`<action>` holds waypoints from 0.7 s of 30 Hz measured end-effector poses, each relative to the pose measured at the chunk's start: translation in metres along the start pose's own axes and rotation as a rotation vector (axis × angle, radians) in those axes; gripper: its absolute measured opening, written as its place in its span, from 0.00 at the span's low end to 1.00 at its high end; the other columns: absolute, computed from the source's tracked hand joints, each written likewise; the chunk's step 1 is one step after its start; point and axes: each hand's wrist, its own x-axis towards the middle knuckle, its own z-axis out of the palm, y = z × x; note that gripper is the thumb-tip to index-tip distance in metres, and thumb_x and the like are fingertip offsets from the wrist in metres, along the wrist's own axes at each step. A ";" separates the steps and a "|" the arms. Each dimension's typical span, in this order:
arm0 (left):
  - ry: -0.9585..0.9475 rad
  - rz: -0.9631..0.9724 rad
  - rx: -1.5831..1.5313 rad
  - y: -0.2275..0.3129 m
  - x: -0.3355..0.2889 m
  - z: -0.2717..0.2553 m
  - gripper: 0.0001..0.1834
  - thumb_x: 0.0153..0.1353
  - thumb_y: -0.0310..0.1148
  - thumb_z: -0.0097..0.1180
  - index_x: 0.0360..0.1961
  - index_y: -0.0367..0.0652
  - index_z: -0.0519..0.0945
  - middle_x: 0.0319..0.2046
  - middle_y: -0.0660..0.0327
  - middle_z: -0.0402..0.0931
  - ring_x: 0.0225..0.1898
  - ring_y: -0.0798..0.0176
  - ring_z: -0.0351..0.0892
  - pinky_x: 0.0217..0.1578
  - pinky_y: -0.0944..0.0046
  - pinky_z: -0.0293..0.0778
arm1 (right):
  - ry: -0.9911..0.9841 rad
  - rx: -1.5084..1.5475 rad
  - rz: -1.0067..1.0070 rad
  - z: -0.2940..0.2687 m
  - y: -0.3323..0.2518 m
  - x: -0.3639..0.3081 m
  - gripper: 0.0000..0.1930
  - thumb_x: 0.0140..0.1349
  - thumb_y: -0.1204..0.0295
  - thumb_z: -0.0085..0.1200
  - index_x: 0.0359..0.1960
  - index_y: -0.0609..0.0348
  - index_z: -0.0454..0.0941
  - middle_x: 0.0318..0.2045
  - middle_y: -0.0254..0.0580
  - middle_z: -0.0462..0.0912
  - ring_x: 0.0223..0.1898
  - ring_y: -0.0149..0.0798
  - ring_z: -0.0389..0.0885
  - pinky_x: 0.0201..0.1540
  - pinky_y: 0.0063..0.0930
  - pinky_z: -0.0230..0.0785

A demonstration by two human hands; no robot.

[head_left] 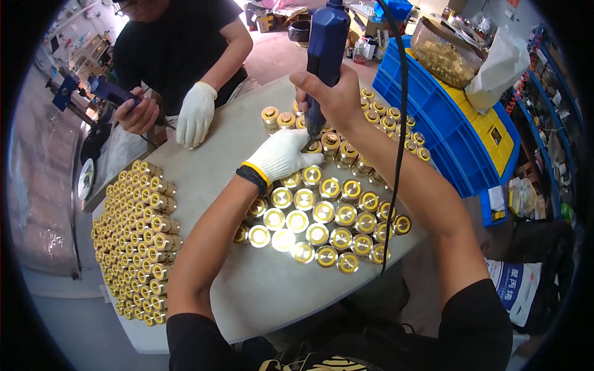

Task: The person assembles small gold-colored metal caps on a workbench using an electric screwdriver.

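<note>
My right hand point(337, 99), bare, is wrapped round a dark blue electric screwdriver point(328, 40) held upright, its tip pointing down. In a white knit glove, my left hand point(281, 153) closes its fingers on a brass fitting point(314, 148) right under that tip; the fingers partly cover the fitting. Whether the tip touches it, I cannot tell. More brass fittings point(323, 211) with yellow rings on top stand in close rows nearer me. Beyond my hands is another group of brass fittings point(374, 116), some showing a different, knobbed top.
The grey table point(232, 148) also bears a large block of brass fittings point(139, 241) at left. Across it, a co-worker's gloved hand point(197, 116) rests; the other holds a dark blue tool point(114, 93). A black cable point(401, 117) hangs by my right arm. Blue crates point(427, 117) stand right.
</note>
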 end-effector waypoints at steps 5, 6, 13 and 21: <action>-0.112 -0.073 0.171 0.011 0.004 -0.010 0.26 0.58 0.49 0.67 0.42 0.34 0.83 0.32 0.38 0.81 0.36 0.40 0.84 0.40 0.50 0.77 | -0.002 -0.067 -0.053 0.008 -0.001 -0.007 0.15 0.60 0.63 0.70 0.31 0.59 0.77 0.19 0.35 0.79 0.20 0.27 0.78 0.25 0.23 0.72; -0.078 -0.046 0.171 0.002 0.006 -0.004 0.26 0.57 0.50 0.67 0.39 0.32 0.83 0.31 0.38 0.81 0.35 0.41 0.84 0.38 0.50 0.77 | -0.003 -0.067 -0.051 0.010 0.000 -0.008 0.15 0.60 0.63 0.70 0.31 0.59 0.77 0.19 0.35 0.79 0.20 0.27 0.78 0.25 0.23 0.72; -0.049 -0.005 0.101 0.010 0.005 -0.009 0.28 0.55 0.53 0.67 0.35 0.31 0.82 0.28 0.39 0.81 0.32 0.39 0.83 0.37 0.47 0.78 | -0.033 -0.114 -0.103 0.006 0.004 -0.008 0.13 0.60 0.65 0.69 0.30 0.58 0.77 0.19 0.34 0.79 0.19 0.26 0.77 0.24 0.22 0.70; -0.090 -0.049 0.154 0.009 0.006 -0.009 0.29 0.56 0.53 0.66 0.37 0.32 0.81 0.30 0.39 0.82 0.34 0.39 0.84 0.38 0.47 0.78 | 0.032 -0.041 -0.032 0.000 0.009 -0.007 0.13 0.60 0.66 0.67 0.27 0.59 0.77 0.19 0.35 0.79 0.19 0.28 0.78 0.24 0.23 0.72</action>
